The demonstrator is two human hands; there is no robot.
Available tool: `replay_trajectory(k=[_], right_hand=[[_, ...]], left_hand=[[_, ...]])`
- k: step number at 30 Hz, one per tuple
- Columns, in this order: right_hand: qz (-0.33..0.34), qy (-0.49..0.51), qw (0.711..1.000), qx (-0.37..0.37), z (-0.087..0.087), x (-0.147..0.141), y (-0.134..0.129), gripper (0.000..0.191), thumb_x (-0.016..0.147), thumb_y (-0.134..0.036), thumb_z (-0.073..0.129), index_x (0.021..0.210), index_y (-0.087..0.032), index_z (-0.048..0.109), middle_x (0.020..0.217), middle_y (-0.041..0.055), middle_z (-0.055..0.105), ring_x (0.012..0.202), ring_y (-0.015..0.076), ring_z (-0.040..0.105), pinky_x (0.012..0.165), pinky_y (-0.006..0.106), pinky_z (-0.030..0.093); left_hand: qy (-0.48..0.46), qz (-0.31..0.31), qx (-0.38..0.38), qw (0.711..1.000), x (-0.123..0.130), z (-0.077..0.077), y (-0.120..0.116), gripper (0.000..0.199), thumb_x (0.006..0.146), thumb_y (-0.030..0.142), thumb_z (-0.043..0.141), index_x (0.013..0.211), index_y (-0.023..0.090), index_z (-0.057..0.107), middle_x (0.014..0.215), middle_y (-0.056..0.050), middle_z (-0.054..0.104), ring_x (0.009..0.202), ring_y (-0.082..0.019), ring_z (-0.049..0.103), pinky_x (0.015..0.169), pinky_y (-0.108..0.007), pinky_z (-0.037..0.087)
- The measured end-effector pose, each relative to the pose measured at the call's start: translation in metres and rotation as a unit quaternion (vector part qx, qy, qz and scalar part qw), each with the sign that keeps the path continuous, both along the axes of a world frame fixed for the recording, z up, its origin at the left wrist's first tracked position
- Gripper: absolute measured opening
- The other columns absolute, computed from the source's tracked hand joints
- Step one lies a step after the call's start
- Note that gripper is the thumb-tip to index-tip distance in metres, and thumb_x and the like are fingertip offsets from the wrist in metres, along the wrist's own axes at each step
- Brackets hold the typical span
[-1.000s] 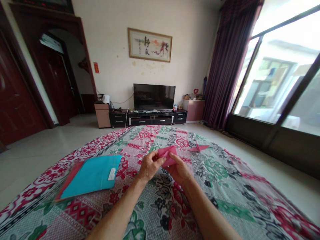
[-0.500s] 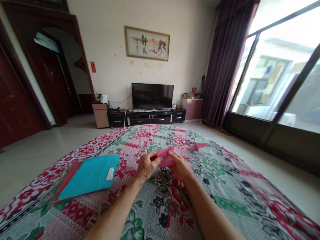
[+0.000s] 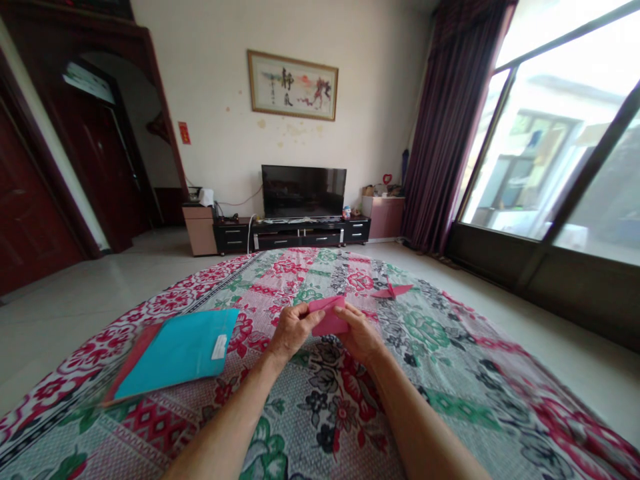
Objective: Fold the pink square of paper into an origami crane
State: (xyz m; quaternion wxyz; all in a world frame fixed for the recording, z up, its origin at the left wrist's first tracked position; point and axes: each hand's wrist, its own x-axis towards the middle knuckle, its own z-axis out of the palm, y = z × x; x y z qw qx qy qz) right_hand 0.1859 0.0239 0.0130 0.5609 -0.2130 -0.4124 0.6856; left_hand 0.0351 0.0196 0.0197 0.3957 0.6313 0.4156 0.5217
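Observation:
A small folded sheet of pink paper (image 3: 330,321) is held up between my two hands, above the patterned tablecloth. My left hand (image 3: 293,330) pinches its left side, thumb on the near face. On the right edge, my right hand (image 3: 361,335) grips it with the thumb on the near face and fingers behind. A fold line crosses the upper part of the paper. Beyond my right hand, a folded pink paper shape with pointed ends (image 3: 393,291) lies on the cloth.
To the left lies a pack of coloured paper (image 3: 180,350), blue on top with red beneath and a white label. The floral tablecloth (image 3: 280,427) covers the round table. Further off stand a television (image 3: 304,192) on a black cabinet (image 3: 280,237) and a purple curtain (image 3: 437,133).
Both thumbs have shifted a little on the pink paper, and its top flap looks flatter. The whole view has moved slightly. Things on the table stay where they were.

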Motion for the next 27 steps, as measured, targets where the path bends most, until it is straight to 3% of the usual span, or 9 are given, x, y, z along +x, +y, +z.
replay_trajectory(k=[6, 11, 27], right_hand=[[-0.003, -0.005, 1.000, 0.008, 0.0011, -0.0006, -0.0005, 0.017, 0.067, -0.028, 0.071, 0.081, -0.018, 0.065, 0.073, -0.0009, 0.066, 0.061, 0.0105, 0.056, 0.059, 0.022, 0.043], [-0.019, -0.013, 1.000, 0.005, 0.0012, -0.0011, -0.0018, 0.016, 0.067, -0.030, 0.071, 0.075, -0.018, 0.065, 0.066, -0.0014, 0.065, 0.058, 0.0105, 0.055, 0.058, 0.022, 0.042], [-0.031, -0.013, 0.999, -0.009, 0.0034, 0.0000, -0.0023, 0.020, 0.063, -0.031, 0.075, 0.075, -0.018, 0.066, 0.066, -0.0011, 0.065, 0.059, 0.0117, 0.055, 0.061, 0.024, 0.043]], left_hand=[[0.080, 0.066, 0.062, 0.993, -0.0008, 0.0018, -0.0010, 0.024, 0.070, 0.035, 0.059, 0.057, 0.015, 0.054, 0.051, 0.006, 0.039, 0.051, -0.008, 0.034, 0.049, -0.020, 0.028], [0.122, 0.076, 0.094, 0.985, 0.0001, 0.0042, -0.0036, 0.030, 0.071, 0.035, 0.058, 0.052, 0.016, 0.044, 0.050, 0.006, 0.034, 0.051, -0.008, 0.032, 0.050, -0.020, 0.026], [0.112, 0.061, 0.090, 0.988, -0.0035, 0.0027, -0.0018, 0.025, 0.070, 0.037, 0.058, 0.058, 0.016, 0.057, 0.052, 0.004, 0.044, 0.053, -0.010, 0.038, 0.052, -0.021, 0.030]])
